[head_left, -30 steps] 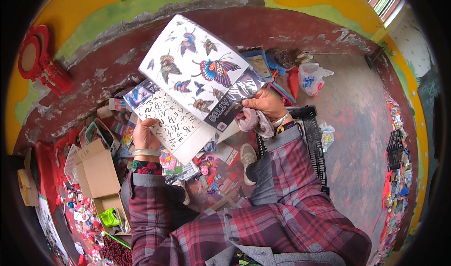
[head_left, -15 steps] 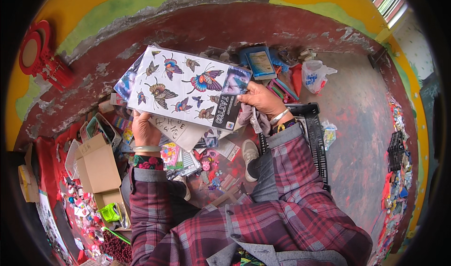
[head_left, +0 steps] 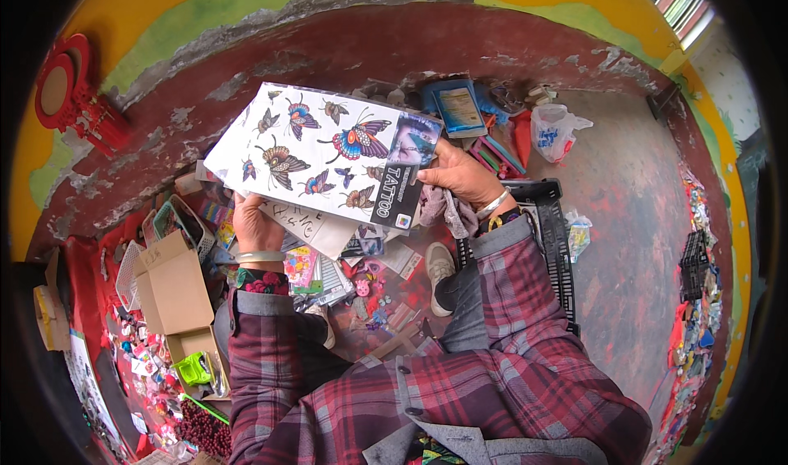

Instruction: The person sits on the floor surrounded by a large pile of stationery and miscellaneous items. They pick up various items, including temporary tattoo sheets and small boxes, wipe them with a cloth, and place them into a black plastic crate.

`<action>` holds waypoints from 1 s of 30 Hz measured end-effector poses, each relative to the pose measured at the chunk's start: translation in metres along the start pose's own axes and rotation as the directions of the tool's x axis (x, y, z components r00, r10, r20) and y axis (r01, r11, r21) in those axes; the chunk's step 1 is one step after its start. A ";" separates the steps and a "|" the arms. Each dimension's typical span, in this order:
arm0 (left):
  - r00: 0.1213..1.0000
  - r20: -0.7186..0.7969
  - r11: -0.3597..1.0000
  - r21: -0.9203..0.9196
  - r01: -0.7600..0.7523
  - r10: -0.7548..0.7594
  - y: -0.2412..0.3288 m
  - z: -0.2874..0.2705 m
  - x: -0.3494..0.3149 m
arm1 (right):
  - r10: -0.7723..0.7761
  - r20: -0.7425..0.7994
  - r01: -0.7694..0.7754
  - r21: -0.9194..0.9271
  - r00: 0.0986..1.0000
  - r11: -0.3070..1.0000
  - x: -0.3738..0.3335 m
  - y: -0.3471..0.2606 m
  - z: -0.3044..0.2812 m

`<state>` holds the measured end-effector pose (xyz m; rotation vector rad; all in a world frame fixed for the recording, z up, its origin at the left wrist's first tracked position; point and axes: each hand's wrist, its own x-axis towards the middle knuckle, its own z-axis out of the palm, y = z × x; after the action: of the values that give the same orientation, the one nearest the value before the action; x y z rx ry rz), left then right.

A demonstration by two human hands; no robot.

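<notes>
Between my two hands is a stack of temporary tattoo sheets (head_left: 316, 149), the top one printed with colourful butterflies beside a dark end strip. More sheets fan out from under it; a white one with black lettering (head_left: 305, 229) shows below. My left hand (head_left: 256, 223) grips the lower left edge, its fingers hidden beneath. My right hand (head_left: 461, 178) pinches the right end with the thumb on top. A crumpled greyish cloth (head_left: 447, 210) hangs at my right palm. Both wrists wear a pale bangle.
An open cardboard box (head_left: 176, 301) with a bright green item (head_left: 193, 369) stands left. White baskets (head_left: 130, 276) and scattered small goods lie around it. A black crate (head_left: 554, 256) is right of my legs, a white plastic bag (head_left: 554, 132) beyond. A blue packet (head_left: 460, 110) lies by the wall.
The lower sheets have shifted within the stack: the picture end that stuck out at upper left is now covered by a plain white sheet. Both hands keep nearly the same place.
</notes>
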<state>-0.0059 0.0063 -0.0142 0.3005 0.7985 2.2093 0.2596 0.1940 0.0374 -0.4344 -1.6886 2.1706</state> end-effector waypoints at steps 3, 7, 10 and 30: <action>0.999 -0.035 1.000 0.007 0.002 -0.002 -0.001 0.001 -0.001 | -0.050 -0.004 0.051 0.025 0.999 0.998 0.000 -0.001 0.001; 1.000 -0.029 1.000 -0.024 0.005 -0.006 -0.001 0.002 -0.002 | -0.028 -0.003 0.028 0.134 1.000 0.991 0.001 0.002 -0.002; 1.000 -0.013 1.000 -0.031 0.000 -0.001 0.006 0.009 -0.006 | -0.026 -0.001 0.026 0.112 1.000 0.993 0.002 0.000 -0.002; 0.994 0.004 0.993 -0.056 -0.106 0.106 0.032 0.023 -0.013 | 0.045 -0.133 -0.021 0.173 0.990 0.985 -0.005 -0.006 -0.008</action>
<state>-0.0056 -0.0093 0.0240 0.3304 0.7311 2.3240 0.2678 0.1997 0.0412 -0.5528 -1.4188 2.2324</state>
